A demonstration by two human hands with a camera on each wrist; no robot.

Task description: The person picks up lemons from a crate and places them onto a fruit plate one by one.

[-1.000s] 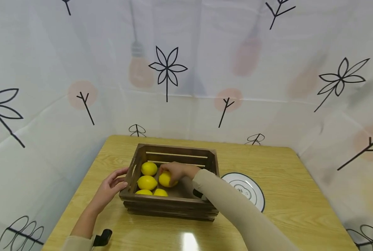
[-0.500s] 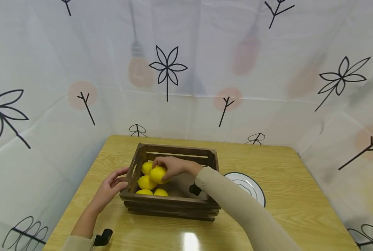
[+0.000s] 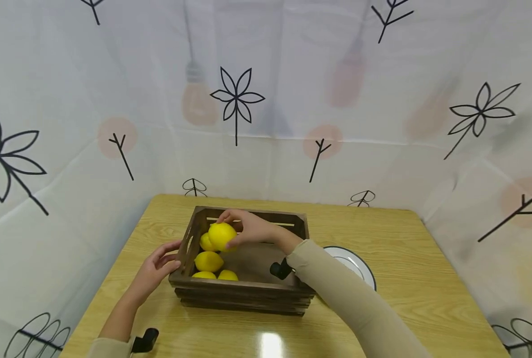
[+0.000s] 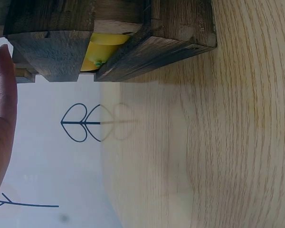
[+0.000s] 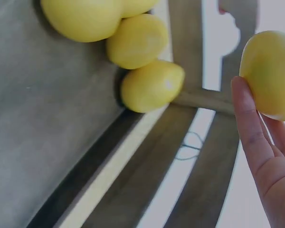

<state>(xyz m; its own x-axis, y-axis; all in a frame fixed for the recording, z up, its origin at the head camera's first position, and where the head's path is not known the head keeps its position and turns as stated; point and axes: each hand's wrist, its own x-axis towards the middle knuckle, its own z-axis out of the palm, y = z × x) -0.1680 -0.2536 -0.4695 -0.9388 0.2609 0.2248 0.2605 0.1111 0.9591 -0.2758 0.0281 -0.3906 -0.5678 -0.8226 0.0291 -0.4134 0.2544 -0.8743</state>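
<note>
The person's right hand (image 3: 252, 229) holds a lemon (image 3: 222, 236) above the wooden crate (image 3: 243, 288), its fingers curled round the fruit in a firm grip, over the crate's far left part. In the right wrist view the same lemon (image 5: 270, 73) sits against the fingertips (image 5: 247, 118), clear of the crate floor. Four more lemons lie inside along the left wall: one at the back (image 3: 205, 243) partly hidden behind the held one, one in the middle (image 3: 209, 261), and two at the front (image 3: 204, 275) (image 3: 227, 275).

The left hand (image 3: 155, 272) rests with loosely spread fingers against the crate's left end, by the handle slot, gripping nothing. The crate stands on the light wood table (image 3: 395, 233), and a white plate with a dark rim (image 3: 357, 266) lies just beside it on the right, partly covered by the beige sleeve (image 3: 337, 293). A patterned white cloth (image 3: 292, 99) hangs around the table.
</note>
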